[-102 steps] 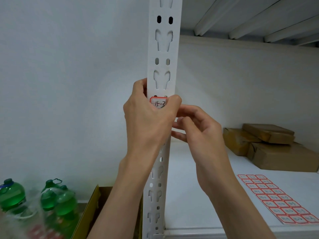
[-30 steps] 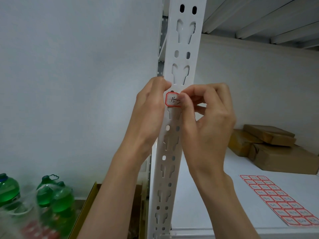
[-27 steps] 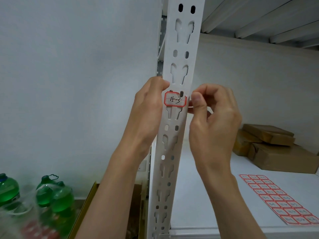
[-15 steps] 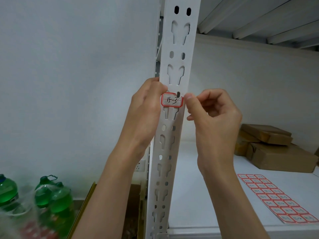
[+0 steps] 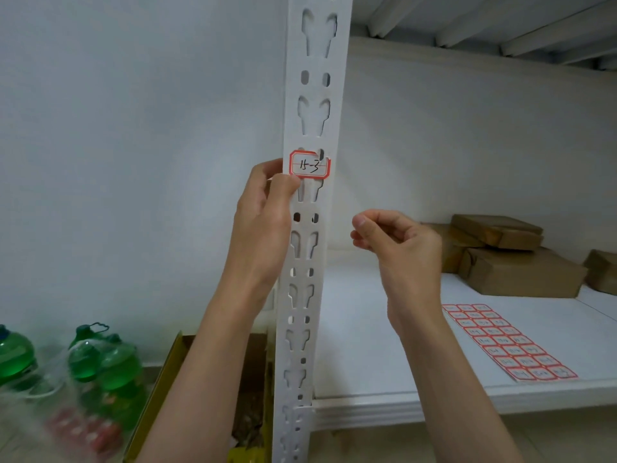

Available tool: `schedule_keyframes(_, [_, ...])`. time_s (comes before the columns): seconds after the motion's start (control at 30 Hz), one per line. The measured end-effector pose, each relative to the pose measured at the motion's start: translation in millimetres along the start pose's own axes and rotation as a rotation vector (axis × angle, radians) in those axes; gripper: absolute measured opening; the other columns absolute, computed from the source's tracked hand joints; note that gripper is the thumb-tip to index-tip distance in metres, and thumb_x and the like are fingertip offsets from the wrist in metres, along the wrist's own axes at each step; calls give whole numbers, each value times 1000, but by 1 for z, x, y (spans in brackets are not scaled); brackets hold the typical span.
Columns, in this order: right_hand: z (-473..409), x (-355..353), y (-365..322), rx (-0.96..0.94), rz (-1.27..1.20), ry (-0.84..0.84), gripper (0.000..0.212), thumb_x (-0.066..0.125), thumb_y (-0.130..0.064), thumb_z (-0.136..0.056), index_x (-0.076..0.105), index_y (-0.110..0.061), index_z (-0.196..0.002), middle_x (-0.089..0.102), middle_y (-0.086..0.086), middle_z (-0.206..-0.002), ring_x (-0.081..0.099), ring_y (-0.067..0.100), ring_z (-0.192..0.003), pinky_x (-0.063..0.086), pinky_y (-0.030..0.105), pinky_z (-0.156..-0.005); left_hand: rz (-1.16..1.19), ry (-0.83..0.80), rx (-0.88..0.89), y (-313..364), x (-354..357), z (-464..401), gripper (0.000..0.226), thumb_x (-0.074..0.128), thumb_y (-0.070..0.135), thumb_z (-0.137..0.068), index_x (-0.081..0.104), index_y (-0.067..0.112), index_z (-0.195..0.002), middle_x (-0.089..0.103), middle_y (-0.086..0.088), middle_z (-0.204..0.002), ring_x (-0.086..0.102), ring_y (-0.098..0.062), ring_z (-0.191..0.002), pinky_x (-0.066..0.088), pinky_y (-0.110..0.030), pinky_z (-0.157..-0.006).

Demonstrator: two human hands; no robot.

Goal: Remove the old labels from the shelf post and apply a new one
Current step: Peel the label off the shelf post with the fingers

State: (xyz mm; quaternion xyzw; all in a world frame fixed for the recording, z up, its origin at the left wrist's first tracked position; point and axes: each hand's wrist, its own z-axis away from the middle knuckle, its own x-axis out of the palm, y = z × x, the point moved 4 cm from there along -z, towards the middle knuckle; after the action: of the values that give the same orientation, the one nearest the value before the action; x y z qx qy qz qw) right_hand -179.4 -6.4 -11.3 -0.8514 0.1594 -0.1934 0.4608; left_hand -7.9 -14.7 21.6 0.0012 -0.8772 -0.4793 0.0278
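Your left fingers [image 5: 283,187] curl against the left edge of the shelf post [image 5: 314,128], thumb tip touching the lower-left corner of the label [image 5: 310,165]; whether they pinch that corner or only press the post beside it, you cannot tell. Your right hand [image 5: 400,248] hangs off the post toward 4 o'clock from the label, its fingers curled loosely inward with the thumb near the forefinger, holding nothing you can see.

The label sits on the front face of the post, red-bordered with "15-3" handwritten across it. Its long axis runs across the post, from 9 to 3 o'clock, the writing reading upright, and it partly covers a pair of small oval holes. The post itself runs from 12 down to 6 o'clock, leaning slightly, punched with keyhole slots along its length.

At 4 o'clock from the label, a sheet of labels [image 5: 507,342] lies flat on the white shelf [image 5: 367,362], with brown parcels [image 5: 514,262] behind it near 3 o'clock. At 7 o'clock, green bottles [image 5: 110,362] stand beside an open cardboard box [image 5: 167,379].
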Motion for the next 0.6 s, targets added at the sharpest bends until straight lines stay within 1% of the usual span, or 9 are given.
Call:
schedule_keyframes(0.1, [2,-12,25,87,65,-38,13,72,-6,-90,77,-16,-82,76,3,-76,74,18,-73,61,28,-79,14,6,-18,-3,3,4,24,41,33,-103,60,27,-115,70,11,-105,66,-6,-92,46,-21,-72])
schedule_keyframes(0.17, [5,-21,43,165,71,-49,13,70,-7,-91,79,-14,-84,76,8,-78,75,25,-78,62,31,-81,20,4,-21,-4,4,6,21,40,35,-102,59,29,-110,70,13,-99,66,-2,-86,47,-21,-73])
schedule_keyframes(0.2, [7,-26,51,206,65,-52,12,69,-7,-92,79,-11,-85,76,11,-79,75,28,-80,62,31,-81,24,-5,-22,-6,4,7,19,41,36,-102,58,30,-107,70,14,-99,66,-3,-87,47,-23,-74])
schedule_keyframes(0.27, [9,-34,63,278,71,-61,10,71,-6,-91,79,-7,-86,77,15,-81,76,29,-81,63,34,-82,28,-37,-16,-8,6,10,18,43,41,-100,57,31,-106,71,12,-104,66,-7,-95,47,-27,-78])
schedule_keyframes(0.37, [9,-39,75,345,108,-87,6,74,-3,-86,80,-4,-83,77,12,-81,77,27,-77,62,38,-86,32,-55,-19,-12,8,13,26,45,45,-90,56,31,-109,70,8,-113,65,-13,-106,46,-28,-82])
schedule_keyframes(0.43, [8,-40,81,368,145,-99,5,75,-2,-83,79,-3,-80,78,10,-81,76,27,-75,62,40,-87,34,-61,-20,-14,8,13,23,46,43,-92,56,31,-108,69,8,-111,64,-14,-106,46,-29,-83])
schedule_keyframes(0.5, [7,-43,87,379,177,-104,5,76,-1,-81,79,-3,-78,77,10,-82,76,27,-74,62,41,-87,39,-73,-19,-15,8,14,26,47,44,-87,57,30,-107,70,5,-109,65,-16,-106,49,-31,-85])
schedule_keyframes(0.57, [5,-46,93,389,231,-106,5,76,0,-79,78,-3,-75,77,10,-81,76,27,-74,62,41,-87,44,-94,0,-16,8,14,34,50,46,-82,59,29,-109,70,0,-112,66,-22,-108,53,-38,-91])
schedule_keyframes(0.6, [4,-47,96,394,262,-113,6,75,0,-78,77,-3,-74,77,10,-80,76,26,-74,62,41,-87,41,-108,8,-16,8,15,40,53,49,-79,60,28,-112,70,-2,-114,66,-25,-110,53,-42,-93])
